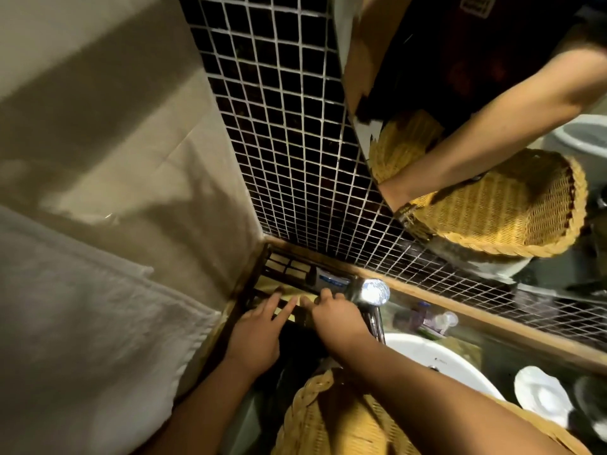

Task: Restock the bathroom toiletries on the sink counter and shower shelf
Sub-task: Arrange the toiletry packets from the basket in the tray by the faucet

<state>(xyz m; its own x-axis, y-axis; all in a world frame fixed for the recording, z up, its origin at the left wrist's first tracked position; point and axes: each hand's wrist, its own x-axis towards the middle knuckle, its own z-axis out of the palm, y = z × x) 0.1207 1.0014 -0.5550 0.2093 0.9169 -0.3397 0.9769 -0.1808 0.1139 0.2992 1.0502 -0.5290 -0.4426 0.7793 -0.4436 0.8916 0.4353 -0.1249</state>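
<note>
Reaching into the dark wooden tray (259,274) in the counter corner beside the faucet (371,292), left hand (254,336) rests flat, fingers spread, on yellow packets (289,308); right hand (331,315) curled there, grasp indeterminable.

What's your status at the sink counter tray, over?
Left hand open, fingers flat on yellow packets in wooden tray. Right hand curled at same packets, grip unclear. Chrome tap close beside right hand.
</note>
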